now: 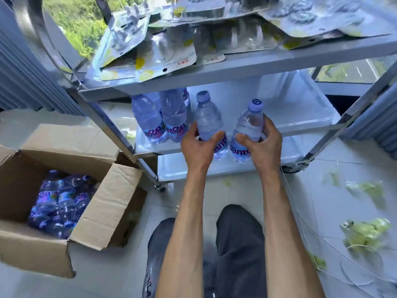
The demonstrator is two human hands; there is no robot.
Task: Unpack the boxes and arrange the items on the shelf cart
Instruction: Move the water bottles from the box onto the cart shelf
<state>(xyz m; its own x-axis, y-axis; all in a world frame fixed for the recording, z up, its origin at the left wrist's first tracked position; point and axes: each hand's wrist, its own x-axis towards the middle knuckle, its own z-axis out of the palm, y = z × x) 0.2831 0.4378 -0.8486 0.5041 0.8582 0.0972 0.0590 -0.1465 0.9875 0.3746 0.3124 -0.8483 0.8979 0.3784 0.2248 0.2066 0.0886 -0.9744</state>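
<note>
- Bottle in left hand (209, 123): clear water bottle with a pale cap and purple lettering, upright at the front edge of the cart's middle shelf; whether its base touches the shelf cannot be told.
- Left hand (198, 145): fingers and thumb curled round the lower body of that bottle, gripping it.
- Bottle in right hand (249, 127): same kind, tilted slightly, just beside the first bottle to its right.
- Right hand (263, 139): fingers wrapped round the bottle's middle, thumb across the label, gripping it.
- Shelved bottles (163, 119): a small group standing upright on the left part of the middle shelf, near the held pair.
- Shelf cart (247, 65): metal frame, white trays, on castors; middle shelf (300, 112) bare on its right part.
- Blister packs (163, 54): flat silvery carded packs heaped overlapping on the top shelf.
- Cardboard box (103, 203): open on the floor left of the cart, flaps out, holding more bottles (58, 203) lying in a jumble.
- Floor (333, 190): pale tiles, scattered green-white plastic scraps (365, 233) to the right.
- Person's legs (236, 244): dark trousers, below the arms.
</note>
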